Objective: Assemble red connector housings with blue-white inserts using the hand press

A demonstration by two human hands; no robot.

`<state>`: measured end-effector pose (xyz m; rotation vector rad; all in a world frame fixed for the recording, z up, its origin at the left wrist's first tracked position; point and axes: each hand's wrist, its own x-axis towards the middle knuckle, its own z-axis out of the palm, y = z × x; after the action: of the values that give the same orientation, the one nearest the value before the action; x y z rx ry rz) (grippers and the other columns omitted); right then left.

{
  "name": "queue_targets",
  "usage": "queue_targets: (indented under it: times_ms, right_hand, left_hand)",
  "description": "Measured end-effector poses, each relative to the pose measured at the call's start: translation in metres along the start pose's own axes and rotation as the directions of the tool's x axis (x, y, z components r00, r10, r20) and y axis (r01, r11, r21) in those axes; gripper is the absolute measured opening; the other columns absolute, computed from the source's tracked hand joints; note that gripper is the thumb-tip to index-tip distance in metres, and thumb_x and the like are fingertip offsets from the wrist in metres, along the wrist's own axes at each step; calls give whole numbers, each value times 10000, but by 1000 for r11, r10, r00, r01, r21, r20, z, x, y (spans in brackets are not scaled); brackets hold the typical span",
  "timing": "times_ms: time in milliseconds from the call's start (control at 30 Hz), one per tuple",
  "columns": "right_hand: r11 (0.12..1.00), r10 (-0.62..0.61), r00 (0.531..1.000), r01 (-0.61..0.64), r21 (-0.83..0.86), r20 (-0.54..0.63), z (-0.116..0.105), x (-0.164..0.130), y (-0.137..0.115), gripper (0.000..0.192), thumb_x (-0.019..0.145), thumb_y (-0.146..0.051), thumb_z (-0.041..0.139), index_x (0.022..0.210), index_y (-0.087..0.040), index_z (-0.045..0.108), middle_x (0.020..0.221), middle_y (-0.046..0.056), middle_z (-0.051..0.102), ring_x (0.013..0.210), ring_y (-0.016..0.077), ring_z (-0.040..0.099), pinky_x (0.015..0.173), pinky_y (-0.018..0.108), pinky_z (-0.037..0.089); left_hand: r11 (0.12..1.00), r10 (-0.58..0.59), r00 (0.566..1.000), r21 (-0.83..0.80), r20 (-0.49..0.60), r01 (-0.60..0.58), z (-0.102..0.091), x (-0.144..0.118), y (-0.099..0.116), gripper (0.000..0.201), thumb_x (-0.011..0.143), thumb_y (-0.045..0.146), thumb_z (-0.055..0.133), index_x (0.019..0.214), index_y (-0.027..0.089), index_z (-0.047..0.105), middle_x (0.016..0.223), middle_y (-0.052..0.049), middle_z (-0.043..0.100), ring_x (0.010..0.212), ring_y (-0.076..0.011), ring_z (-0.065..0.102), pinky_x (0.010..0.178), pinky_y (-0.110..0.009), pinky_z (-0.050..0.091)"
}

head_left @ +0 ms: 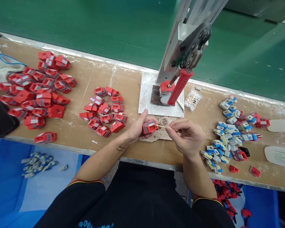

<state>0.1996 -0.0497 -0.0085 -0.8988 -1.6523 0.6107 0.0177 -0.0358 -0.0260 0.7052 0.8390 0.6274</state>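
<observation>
1. Small red block [149, 127] with a grey band, held above the near edge of the workbench [123, 82], just in front of the press base.
2. Left hand [139, 128] closed around the red block, thumb on its far side, fingers beneath; the block's right end stays clear.
3. Right hand [186, 134] pinched narrow on a thin pale stick [162, 127], tip touching or just beside the block's right end; cannot tell which.
4. Handling, as a judgement: the block looks like hard moulded plastic, light, stiff, smooth enough to twist in a loose grip; best taken by its long flat sides. The stick looks slender and easy to snap; hold it near the working end.
5. Under the hands: a pale card [160, 134] with small clear rings [165, 120] on it.
6. Behind: a hand press [187, 47] with a red-gripped lever [179, 87], a red piece sitting at its base on a white plate [144, 104]; a small clear bag [192, 99] beside it.
7. Left: two heaps of red blocks [104, 109], the farther heap [38, 90] larger.
8. Right: a pile of grey-and-blue parts [228, 136] mixed with a few red ones.
9. Below the bench: blue bins [7, 190], one holding a few grey parts.
</observation>
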Motion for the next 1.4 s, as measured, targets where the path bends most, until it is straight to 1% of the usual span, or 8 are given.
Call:
queue_targets:
  times_ms: [367,633,733,867,1033,1133,1233,1400]
  right_hand:
    - [999,30,999,-29,37,-38,-17,3,5,186,864,-144,803,782,-234,663,686,-23,736,581,133,655,505,257,465]
    - [952,106,920,16,-306,377,-25,6,28,117,952,-182,692,841,-220,694,821,23,760,721,150,670,660,270,500]
    - [944,137,901,7,-329,412,-24,5,35,87,967,-207,670,887,-207,706,841,28,748,731,142,641,695,265,490]
    - [951,178,944,-92,-295,278,-39,9,39,119,960,-260,671,859,-200,686,761,-14,689,611,103,524,626,247,443]
    - [936,186,974,-135,-325,132,-69,12,40,97,921,-270,712,857,-210,670,747,-34,656,598,105,488,622,261,424]
    - [921,157,966,-69,-383,203,-73,10,32,116,953,-274,686,854,-218,665,778,-16,680,650,128,539,650,275,440]
    - [832,126,899,134,-539,418,-51,4,12,160,1017,-269,619,890,-217,700,857,30,724,771,164,607,694,294,442]
    - [581,242,692,458,-673,680,7,6,-13,285,986,-48,544,811,-182,725,835,78,726,774,190,576,614,348,326]
  left_hand:
    - [999,-20,998,-27,57,21,-5,-1,2,839,950,875,239,725,155,604,389,19,419,309,-89,307,353,-202,200]
    - [992,-60,993,-101,102,70,-12,-3,4,820,935,868,354,717,135,648,396,-22,492,302,-90,347,363,-199,221]
    - [984,-36,998,-174,57,45,-13,-5,6,689,988,749,449,778,131,671,472,-40,581,319,-77,380,375,-176,240]
    - [966,-14,1000,-260,-15,10,-13,-3,9,531,1044,580,494,837,133,694,566,-52,653,322,-57,394,385,-163,294]
    - [936,50,982,-333,-183,-110,-14,-8,25,596,1103,515,364,787,127,689,518,-27,591,302,-54,366,368,-172,299]
    - [912,125,943,-340,-307,-231,-21,-14,37,635,1109,538,330,744,144,669,491,-5,545,294,-52,346,356,-177,280]
    - [883,174,904,-344,-392,-319,-30,-18,45,651,1110,552,305,723,160,652,483,3,518,290,-51,328,348,-183,264]
    - [867,186,892,-359,-413,-346,-37,-20,46,682,1115,555,251,722,157,641,494,-2,518,292,-50,337,346,-188,272]
